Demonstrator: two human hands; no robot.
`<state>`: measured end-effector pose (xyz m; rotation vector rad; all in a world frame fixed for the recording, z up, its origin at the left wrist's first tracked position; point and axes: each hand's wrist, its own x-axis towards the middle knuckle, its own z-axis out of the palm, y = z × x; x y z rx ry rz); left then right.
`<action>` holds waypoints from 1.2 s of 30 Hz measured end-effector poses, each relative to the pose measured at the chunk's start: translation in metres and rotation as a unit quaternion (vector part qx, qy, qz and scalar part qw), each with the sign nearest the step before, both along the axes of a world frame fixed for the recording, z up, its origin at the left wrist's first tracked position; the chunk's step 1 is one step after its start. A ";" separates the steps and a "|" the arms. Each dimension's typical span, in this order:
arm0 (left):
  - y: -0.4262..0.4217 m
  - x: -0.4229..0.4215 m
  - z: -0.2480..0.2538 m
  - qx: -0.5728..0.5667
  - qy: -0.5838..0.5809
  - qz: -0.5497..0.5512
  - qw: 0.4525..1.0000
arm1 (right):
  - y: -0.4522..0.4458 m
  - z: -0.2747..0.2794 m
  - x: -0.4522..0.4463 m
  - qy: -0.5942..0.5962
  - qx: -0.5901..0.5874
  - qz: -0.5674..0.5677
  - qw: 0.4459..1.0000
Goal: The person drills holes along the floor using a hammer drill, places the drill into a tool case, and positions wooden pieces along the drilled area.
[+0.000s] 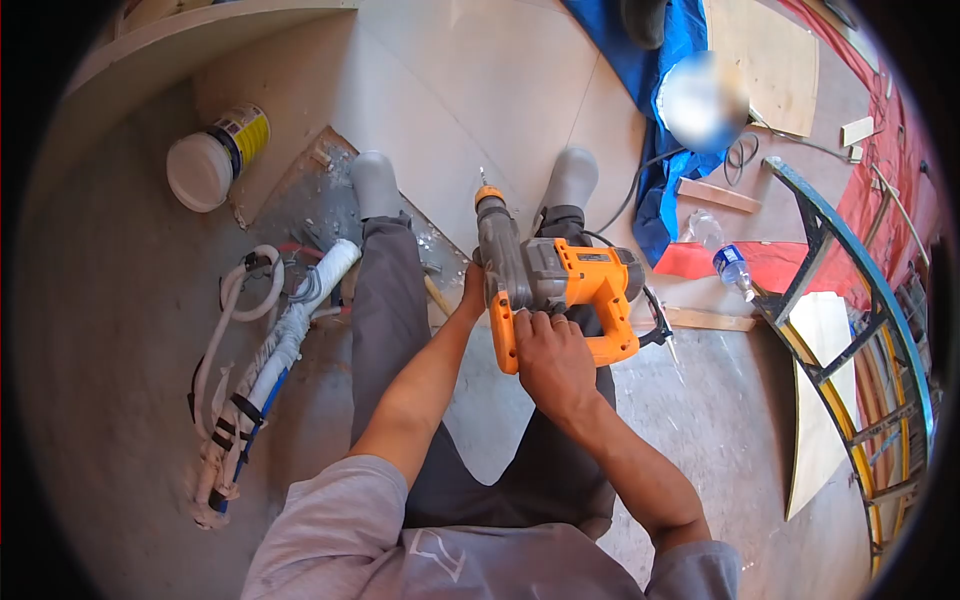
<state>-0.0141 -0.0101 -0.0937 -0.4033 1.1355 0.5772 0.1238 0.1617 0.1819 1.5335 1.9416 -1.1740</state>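
An orange and grey rotary hammer drill (590, 272) lies on its side above my lap, with its bit (483, 176) pointing away from me between my feet. My left hand (475, 287) holds the drill from its left side, its fingers mostly hidden behind the grey housing. With fingers curled, my right hand (556, 362) grips the near side of the body, between the orange auxiliary handle (503, 335) and the rear D-shaped handle (618, 325). The drill's cable runs off to the right and back.
Left lie a paint bucket (200, 172) and a bundle of hoses and wrapped tubes (275, 365). Broken flooring (300, 195) surrounds my left boot. To the right are a ladder (850, 240), plastic bottle (733, 268), timber strips (718, 195), and blue tarp (650, 205). A co-worker's shoe (645, 20) shows above.
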 end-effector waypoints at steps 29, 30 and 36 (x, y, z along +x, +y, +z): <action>-0.023 -0.010 0.003 -0.051 -0.057 -0.039 0.996 | -0.009 -0.015 -0.008 -0.024 0.015 0.002 1.000; -0.020 -0.011 0.002 -0.050 -0.056 -0.041 0.996 | -0.007 -0.016 -0.008 -0.021 0.013 -0.006 1.000; -0.004 -0.016 -0.007 -0.031 -0.045 -0.056 0.997 | 0.009 -0.018 -0.010 -0.013 0.029 -0.022 0.999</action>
